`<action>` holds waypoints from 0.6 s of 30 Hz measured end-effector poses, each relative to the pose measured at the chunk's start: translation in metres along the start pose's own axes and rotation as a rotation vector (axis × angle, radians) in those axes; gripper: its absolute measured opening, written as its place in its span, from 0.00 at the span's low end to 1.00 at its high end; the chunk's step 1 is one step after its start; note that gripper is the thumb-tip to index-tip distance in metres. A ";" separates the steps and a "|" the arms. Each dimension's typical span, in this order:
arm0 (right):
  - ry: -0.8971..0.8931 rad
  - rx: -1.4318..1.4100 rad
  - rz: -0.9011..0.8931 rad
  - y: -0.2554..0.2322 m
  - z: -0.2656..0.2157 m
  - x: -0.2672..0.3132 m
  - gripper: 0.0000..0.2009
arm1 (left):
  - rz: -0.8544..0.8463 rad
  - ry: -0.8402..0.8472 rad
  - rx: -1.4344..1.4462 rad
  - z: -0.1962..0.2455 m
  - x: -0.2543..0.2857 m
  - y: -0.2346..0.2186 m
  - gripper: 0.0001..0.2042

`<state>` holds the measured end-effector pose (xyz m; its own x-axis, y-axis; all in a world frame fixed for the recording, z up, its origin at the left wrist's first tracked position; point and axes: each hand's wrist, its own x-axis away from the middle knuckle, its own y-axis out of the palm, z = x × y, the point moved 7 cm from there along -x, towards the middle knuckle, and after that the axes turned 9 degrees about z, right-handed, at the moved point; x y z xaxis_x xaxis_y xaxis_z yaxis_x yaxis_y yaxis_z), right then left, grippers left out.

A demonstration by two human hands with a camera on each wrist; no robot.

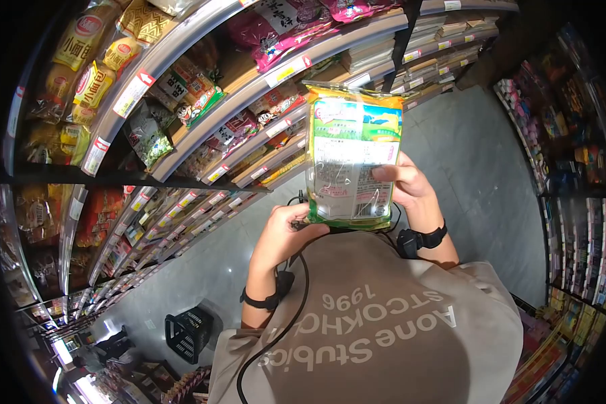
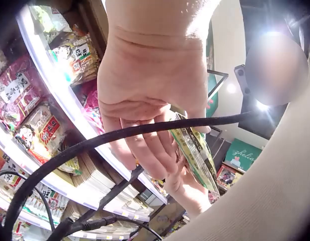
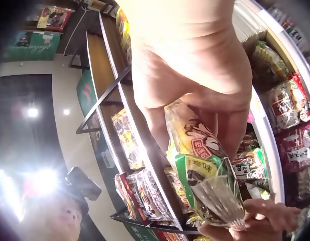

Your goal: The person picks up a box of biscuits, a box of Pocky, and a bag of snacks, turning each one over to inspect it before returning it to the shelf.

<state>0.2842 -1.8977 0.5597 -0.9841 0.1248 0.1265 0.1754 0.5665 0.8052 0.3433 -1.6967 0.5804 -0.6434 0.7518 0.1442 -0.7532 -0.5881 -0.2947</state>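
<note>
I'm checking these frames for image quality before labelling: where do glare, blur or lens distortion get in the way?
Head view: strong fisheye bends the shelves into arcs, corners black; the snack packet stays sharp, with sheen on its clear panel. Left wrist view: ceiling lights flare at upper right; the left hand and cable are close and soft. Right wrist view: glare at lower left; the right hand is overexposed.
</note>
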 end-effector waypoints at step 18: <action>0.002 0.009 0.109 -0.012 -0.010 0.012 0.33 | 0.081 -0.083 0.157 0.003 0.003 -0.001 0.07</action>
<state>0.2703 -1.9113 0.5571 -0.9593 0.1844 0.2137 0.2811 0.5568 0.7816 0.3414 -1.6949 0.5838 -0.7068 0.6771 0.2049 -0.7066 -0.6897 -0.1582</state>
